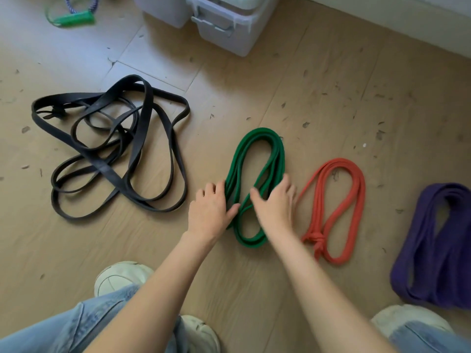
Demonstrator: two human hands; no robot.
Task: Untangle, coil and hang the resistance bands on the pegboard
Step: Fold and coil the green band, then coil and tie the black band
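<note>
A green resistance band [276, 154] lies coiled in a long oval on the wooden floor. My left hand [211, 210] rests flat against the coil's left side. My right hand [275, 202] lies over its right side with fingers spread. To the left sprawls a tangled black band [142, 115]. A red band [354, 200], coiled and knotted near its lower end, lies to the right of the green one. A wide purple band [433, 253] sits coiled at the far right. No pegboard is in view.
Two translucent plastic storage boxes [219, 26] stand at the top middle. A green-handled item [74, 19] lies at the top left. A white wall base [407, 19] runs along the top right. My jeans and white shoes [119, 276] fill the bottom edge.
</note>
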